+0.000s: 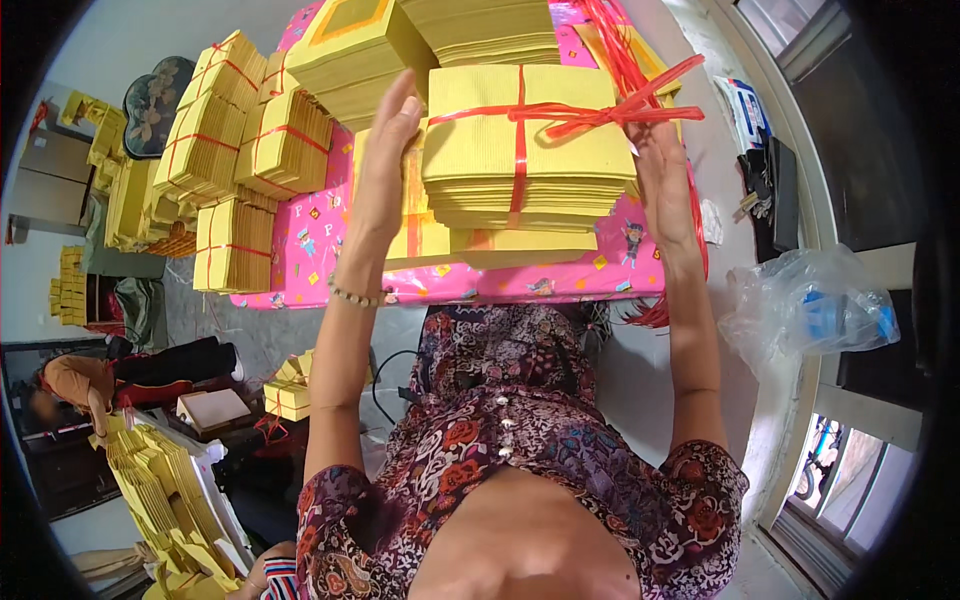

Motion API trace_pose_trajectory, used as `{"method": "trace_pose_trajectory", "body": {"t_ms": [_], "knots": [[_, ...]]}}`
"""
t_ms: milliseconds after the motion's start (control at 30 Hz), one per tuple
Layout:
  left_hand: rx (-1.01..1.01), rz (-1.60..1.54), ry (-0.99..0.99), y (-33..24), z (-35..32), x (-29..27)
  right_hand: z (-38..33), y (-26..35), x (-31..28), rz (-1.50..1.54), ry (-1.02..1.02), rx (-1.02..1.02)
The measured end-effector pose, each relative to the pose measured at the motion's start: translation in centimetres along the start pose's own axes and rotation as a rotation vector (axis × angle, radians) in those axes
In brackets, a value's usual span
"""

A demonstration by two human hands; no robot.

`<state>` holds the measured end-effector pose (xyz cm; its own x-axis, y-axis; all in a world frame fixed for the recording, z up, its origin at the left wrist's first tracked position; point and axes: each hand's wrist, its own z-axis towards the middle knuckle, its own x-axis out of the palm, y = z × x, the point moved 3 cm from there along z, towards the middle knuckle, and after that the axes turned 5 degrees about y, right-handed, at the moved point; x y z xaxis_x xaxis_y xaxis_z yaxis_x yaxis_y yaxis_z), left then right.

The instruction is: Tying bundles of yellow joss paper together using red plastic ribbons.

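Note:
A thick bundle of yellow paper sheets [470, 150], tied crosswise with red plastic string [518, 185], sits in front of me on the pink table cover [310, 245]. The string's bow lies toward its right end. My left hand [385, 170] is upright along the bundle's left side, fingers stretched out, with a small gap between. At the right end, my right hand [660, 185] is held upright with its fingers extended, partly covered by loose string ends. Whether it touches the paper I cannot tell. More yellow sheets with orange patches [415, 240] lie beneath the bundle.
Tall yellow paper stacks [350, 70] stand behind the bundle. Several tied bundles [285, 145] are piled at the left. Loose red strings [615, 50] hang at the back right. A clear plastic bag [800, 310] is at the right. Another person [80, 385] bends over paper at far left.

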<state>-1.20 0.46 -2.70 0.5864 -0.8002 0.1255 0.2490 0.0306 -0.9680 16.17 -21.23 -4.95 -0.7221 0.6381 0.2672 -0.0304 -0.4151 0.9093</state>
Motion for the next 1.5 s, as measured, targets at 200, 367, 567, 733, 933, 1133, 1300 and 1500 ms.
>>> {"method": "trace_pose_trajectory", "body": {"t_ms": [200,367,567,733,933,1133,1300,1500], "knots": [[-0.297,-0.285,0.151,1.5,-1.5,1.9,-0.6,-0.2,3.2,0.109,0.062,0.332],[-0.257,-0.249,0.158,2.6,-2.0,1.7,-1.6,-1.1,2.9,0.153,0.111,0.349],[-0.287,-0.275,0.166,2.2,-1.8,1.7,-1.7,-0.9,2.9,0.211,0.022,0.361],[-0.223,-0.250,-0.106,2.7,-2.1,2.6,-1.8,-1.2,3.8,0.210,-0.011,0.336],[-0.209,-0.359,-0.102,1.6,-1.8,3.6,-1.1,-1.4,4.0,0.188,-0.135,0.290],[-0.187,-0.338,0.004,3.6,-1.6,1.8,-1.2,-2.0,2.0,0.150,0.008,0.346],[-0.098,-0.247,0.095,5.5,-1.8,1.8,-1.9,-7.4,-2.0,0.922,0.323,0.302],[-0.165,-0.304,0.068,2.1,-1.1,3.5,-1.4,-3.4,1.8,0.193,-0.034,0.296]]}}
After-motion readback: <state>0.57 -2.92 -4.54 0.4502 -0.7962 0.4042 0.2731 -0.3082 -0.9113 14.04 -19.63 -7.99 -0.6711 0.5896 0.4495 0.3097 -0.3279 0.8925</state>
